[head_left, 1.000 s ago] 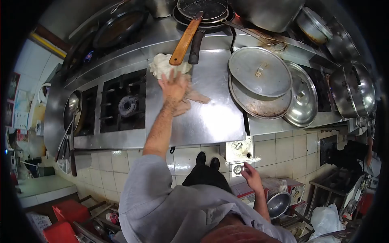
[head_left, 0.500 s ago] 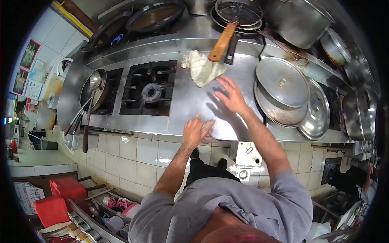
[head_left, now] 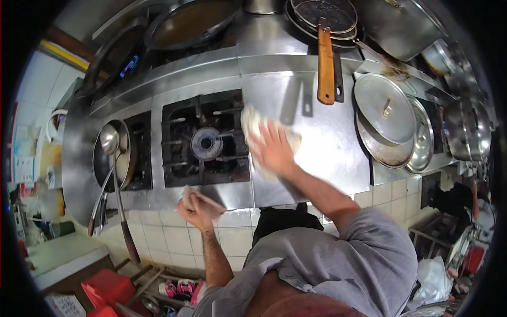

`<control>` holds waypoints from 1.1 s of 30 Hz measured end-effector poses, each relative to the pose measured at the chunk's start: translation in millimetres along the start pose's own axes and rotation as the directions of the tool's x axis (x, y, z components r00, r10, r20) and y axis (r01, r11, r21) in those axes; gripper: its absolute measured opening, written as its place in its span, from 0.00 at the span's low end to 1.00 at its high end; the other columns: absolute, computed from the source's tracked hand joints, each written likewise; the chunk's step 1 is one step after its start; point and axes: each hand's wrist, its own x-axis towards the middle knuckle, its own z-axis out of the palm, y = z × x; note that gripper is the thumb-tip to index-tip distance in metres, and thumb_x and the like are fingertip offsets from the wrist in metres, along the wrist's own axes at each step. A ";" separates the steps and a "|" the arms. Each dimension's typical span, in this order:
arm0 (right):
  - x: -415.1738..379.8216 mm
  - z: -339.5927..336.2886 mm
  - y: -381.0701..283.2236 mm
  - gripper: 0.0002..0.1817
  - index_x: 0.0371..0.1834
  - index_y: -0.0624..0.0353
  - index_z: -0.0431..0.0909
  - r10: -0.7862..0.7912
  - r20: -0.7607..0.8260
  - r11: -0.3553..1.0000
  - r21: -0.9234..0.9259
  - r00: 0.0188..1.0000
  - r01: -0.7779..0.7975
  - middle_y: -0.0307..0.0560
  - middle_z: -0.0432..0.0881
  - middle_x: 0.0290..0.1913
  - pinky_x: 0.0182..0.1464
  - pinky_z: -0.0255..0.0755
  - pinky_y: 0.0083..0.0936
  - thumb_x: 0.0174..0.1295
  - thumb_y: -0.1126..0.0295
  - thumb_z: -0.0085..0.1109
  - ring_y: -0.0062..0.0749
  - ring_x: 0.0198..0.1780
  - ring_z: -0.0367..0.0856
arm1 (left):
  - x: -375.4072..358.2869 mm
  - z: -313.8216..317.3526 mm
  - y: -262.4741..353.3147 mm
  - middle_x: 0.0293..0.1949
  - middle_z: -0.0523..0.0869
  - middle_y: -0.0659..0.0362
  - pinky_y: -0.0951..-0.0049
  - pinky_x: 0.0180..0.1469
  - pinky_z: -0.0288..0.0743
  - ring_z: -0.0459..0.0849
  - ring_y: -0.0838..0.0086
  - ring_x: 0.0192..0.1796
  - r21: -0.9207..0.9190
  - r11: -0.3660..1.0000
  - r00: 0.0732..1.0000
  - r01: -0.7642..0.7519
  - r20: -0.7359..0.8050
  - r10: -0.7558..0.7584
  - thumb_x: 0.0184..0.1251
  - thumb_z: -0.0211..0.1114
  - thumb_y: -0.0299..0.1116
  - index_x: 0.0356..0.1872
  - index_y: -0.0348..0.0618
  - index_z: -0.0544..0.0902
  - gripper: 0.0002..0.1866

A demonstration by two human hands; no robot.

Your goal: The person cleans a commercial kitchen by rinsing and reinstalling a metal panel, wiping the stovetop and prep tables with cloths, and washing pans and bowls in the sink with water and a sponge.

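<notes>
At centre, our right hand [head_left: 273, 150] is pressing white cloth [head_left: 251, 124], fingers apart; our left hand [head_left: 195, 212] is clamping tan cloth [head_left: 209, 204] in its fingers.

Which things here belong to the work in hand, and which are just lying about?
In use:
off-white cloth, under the right hand
tan cloth, in the left hand
shiny steel counter

Apparently lying about:
round grey metal lids
long-handled steel ladle
round wooden-handled strainer

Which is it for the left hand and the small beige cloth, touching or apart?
Touching. The head view shows the left hand holding the small beige cloth, with the thumb pressed on it.
</notes>
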 end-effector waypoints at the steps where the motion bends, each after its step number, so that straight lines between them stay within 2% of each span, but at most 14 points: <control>1: -45.3 -8.7 -4.4 0.27 0.61 0.41 0.67 -0.045 0.055 0.996 0.076 0.997 0.041 0.51 0.59 0.67 0.66 0.45 0.53 0.57 0.54 0.53 0.52 0.69 0.52 | 8.5 -0.2 -12.4 0.41 0.74 0.53 0.67 0.49 0.66 0.72 0.67 0.45 0.119 0.993 0.999 -0.018 -0.046 0.024 0.63 0.61 0.36 0.39 0.36 0.75 0.13; 2: -78.5 -27.4 -1.4 0.28 0.61 0.39 0.67 -0.083 0.151 0.984 0.167 0.985 0.057 0.50 0.57 0.68 0.67 0.41 0.55 0.54 0.55 0.56 0.51 0.70 0.50 | 14.3 1.3 -22.5 0.44 0.73 0.52 0.64 0.51 0.64 0.71 0.63 0.48 0.244 0.969 0.994 -0.028 -0.094 0.053 0.62 0.60 0.39 0.40 0.36 0.75 0.15; 4: -127.7 -28.8 43.5 0.32 0.65 0.37 0.62 -0.072 0.130 0.995 -0.061 0.989 0.080 0.49 0.50 0.71 0.69 0.37 0.52 0.54 0.55 0.57 0.47 0.72 0.43 | 19.2 6.6 -25.3 0.44 0.73 0.52 0.60 0.53 0.61 0.69 0.60 0.50 0.387 0.920 0.993 -0.061 -0.066 0.094 0.60 0.61 0.41 0.41 0.37 0.76 0.17; 6: -131.1 -30.7 100.5 0.30 0.65 0.46 0.61 0.549 0.151 0.809 0.153 0.822 -0.568 0.55 0.54 0.68 0.70 0.37 0.43 0.58 0.58 0.54 0.51 0.70 0.48 | 18.9 10.5 -26.2 0.45 0.74 0.54 0.54 0.55 0.57 0.68 0.57 0.52 0.558 0.822 0.989 -0.115 -0.013 0.148 0.57 0.62 0.47 0.42 0.41 0.77 0.20; 8: -95.9 -31.0 174.7 0.29 0.64 0.54 0.62 0.370 -0.071 0.913 -0.155 0.926 -0.377 0.57 0.62 0.64 0.65 0.50 0.43 0.57 0.65 0.56 0.51 0.66 0.57 | 20.6 11.6 -23.7 0.46 0.74 0.54 0.54 0.54 0.57 0.69 0.57 0.52 0.602 0.789 0.987 -0.122 -0.009 0.160 0.57 0.62 0.47 0.42 0.43 0.77 0.19; 10: -30.0 -55.1 199.4 0.23 0.58 0.57 0.69 0.434 0.153 0.900 -0.113 0.888 -0.421 0.56 0.68 0.57 0.61 0.58 0.41 0.57 0.66 0.55 0.52 0.60 0.64 | 20.8 10.6 -17.9 0.46 0.74 0.54 0.54 0.54 0.57 0.69 0.57 0.52 0.621 0.779 0.994 -0.088 0.001 0.112 0.56 0.62 0.47 0.42 0.44 0.78 0.19; 12: 18.6 -7.6 215.8 0.16 0.48 0.60 0.74 0.041 -0.249 0.995 0.100 0.968 -0.016 0.56 0.72 0.48 0.55 0.63 0.41 0.57 0.68 0.54 0.51 0.51 0.68 | 23.4 11.4 -17.7 0.46 0.74 0.55 0.54 0.54 0.58 0.70 0.57 0.52 0.646 0.758 0.994 -0.090 0.017 0.104 0.56 0.62 0.46 0.42 0.45 0.78 0.18; 17: 245.2 67.0 34.6 0.12 0.41 0.56 0.80 -0.208 -0.039 0.903 0.375 0.977 0.207 0.55 0.76 0.40 0.53 0.65 0.38 0.58 0.67 0.50 0.46 0.47 0.71 | 27.5 10.3 -20.8 0.46 0.75 0.57 0.55 0.57 0.57 0.70 0.59 0.52 0.637 0.765 0.996 -0.093 0.044 0.084 0.52 0.65 0.46 0.41 0.46 0.78 0.19; 18: 279.8 86.3 -12.0 0.11 0.38 0.56 0.81 -0.358 -0.154 0.849 0.357 0.921 0.390 0.55 0.78 0.39 0.51 0.67 0.38 0.56 0.67 0.50 0.46 0.45 0.74 | 26.9 10.9 -23.8 0.46 0.75 0.58 0.55 0.57 0.57 0.70 0.60 0.52 0.649 0.755 0.995 -0.095 0.041 0.090 0.51 0.66 0.46 0.40 0.46 0.79 0.19; 20: 341.5 101.4 -98.6 0.12 0.38 0.56 0.80 -0.407 0.142 0.871 0.359 0.902 0.336 0.53 0.77 0.41 0.49 0.69 0.40 0.55 0.66 0.51 0.46 0.46 0.75 | 26.8 12.5 -25.3 0.45 0.75 0.59 0.56 0.57 0.56 0.70 0.61 0.52 0.651 0.755 0.996 -0.081 0.026 0.084 0.50 0.66 0.45 0.40 0.47 0.79 0.19; 24: 392.1 136.1 -216.1 0.13 0.40 0.61 0.80 -0.349 0.120 0.895 0.336 0.930 0.293 0.55 0.76 0.50 0.51 0.71 0.40 0.54 0.70 0.50 0.51 0.48 0.77 | 27.4 13.6 -25.3 0.46 0.75 0.58 0.58 0.58 0.56 0.69 0.60 0.52 0.682 0.730 0.998 -0.048 0.010 0.057 0.51 0.68 0.43 0.41 0.46 0.79 0.18; 27: 376.6 118.8 -241.7 0.14 0.41 0.61 0.80 -0.397 0.073 0.878 0.320 0.915 0.355 0.54 0.77 0.50 0.51 0.71 0.39 0.53 0.70 0.51 0.50 0.50 0.77 | 26.9 12.2 -25.0 0.46 0.75 0.60 0.58 0.58 0.56 0.69 0.61 0.52 0.666 0.743 0.997 -0.065 0.011 0.077 0.51 0.68 0.43 0.40 0.48 0.79 0.17; 30: 360.4 80.0 -230.2 0.15 0.40 0.58 0.81 -0.482 0.415 0.862 0.382 0.772 0.333 0.54 0.80 0.46 0.51 0.71 0.36 0.50 0.71 0.51 0.46 0.51 0.77 | 24.0 12.6 -30.8 0.46 0.75 0.60 0.58 0.58 0.56 0.69 0.61 0.53 0.677 0.736 0.999 -0.033 -0.003 0.048 0.51 0.67 0.43 0.40 0.48 0.79 0.18; 33: 346.1 61.5 -192.6 0.13 0.35 0.58 0.82 -0.537 0.253 0.775 0.524 0.805 0.352 0.54 0.81 0.41 0.48 0.72 0.40 0.48 0.72 0.50 0.48 0.46 0.78 | 22.8 11.8 -32.1 0.46 0.75 0.58 0.57 0.57 0.56 0.69 0.60 0.52 0.644 0.762 0.996 -0.071 -0.002 0.095 0.51 0.67 0.42 0.40 0.46 0.79 0.17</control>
